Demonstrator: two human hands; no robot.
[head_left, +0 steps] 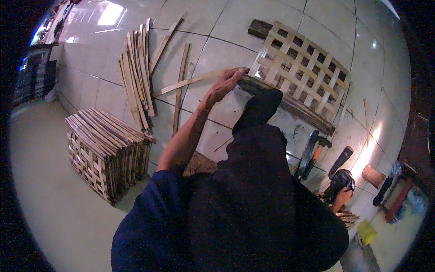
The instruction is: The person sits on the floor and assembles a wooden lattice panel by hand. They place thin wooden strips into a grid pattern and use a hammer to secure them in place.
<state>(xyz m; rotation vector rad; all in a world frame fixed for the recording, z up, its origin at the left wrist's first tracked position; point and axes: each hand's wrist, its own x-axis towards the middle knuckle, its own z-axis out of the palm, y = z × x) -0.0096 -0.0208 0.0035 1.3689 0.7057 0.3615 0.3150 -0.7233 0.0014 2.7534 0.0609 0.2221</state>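
My left hand [225, 83] reaches forward and grips the end of a long pale bamboo strip [181, 85] lying on the tiled floor, right at the near corner of a woven bamboo lattice panel [301, 68]. A dark wooden bar [299, 109] runs under the panel's near edge. My dark-clad leg and foot [260, 106] rest against that bar. My right hand [342, 198] shows low on the right, beside a black bag-like thing [340, 180] and some short wood pieces [348, 218]; its fingers are mostly hidden.
A bundle of loose bamboo strips [136, 77] lies to the left. A stack of finished lattice panels [104, 152] stands at the tile step's edge. A hammer-like tool [315, 149], a dark handle [340, 159], a brown cylinder [372, 176] and a yellow object [366, 232] sit to the right.
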